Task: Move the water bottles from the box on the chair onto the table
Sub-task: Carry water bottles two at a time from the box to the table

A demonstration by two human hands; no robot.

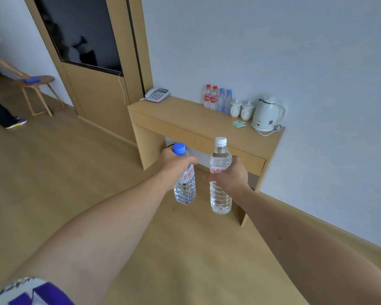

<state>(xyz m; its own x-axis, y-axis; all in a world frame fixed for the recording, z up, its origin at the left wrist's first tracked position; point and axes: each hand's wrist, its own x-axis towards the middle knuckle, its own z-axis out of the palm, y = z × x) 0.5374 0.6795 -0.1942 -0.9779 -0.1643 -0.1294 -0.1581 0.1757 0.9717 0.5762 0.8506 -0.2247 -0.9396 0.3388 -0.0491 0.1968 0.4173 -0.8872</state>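
My left hand (174, 164) grips a clear water bottle with a blue cap (185, 186) near its neck, upright. My right hand (231, 175) grips a clear bottle with a white cap (220, 155) round its middle, also upright. Both bottles hang in the air in front of the wooden table (185, 119) against the wall. Several bottles (217, 100), red-capped and blue-capped, stand together at the table's back edge. The box and the chair are out of view.
On the table stand a telephone (157, 95) at the left, two white cups (241, 108), a white kettle (266, 114) with its cord, and a green packet (238, 123). Another person (0, 102) wipes a small round table (39, 84) at the far left.
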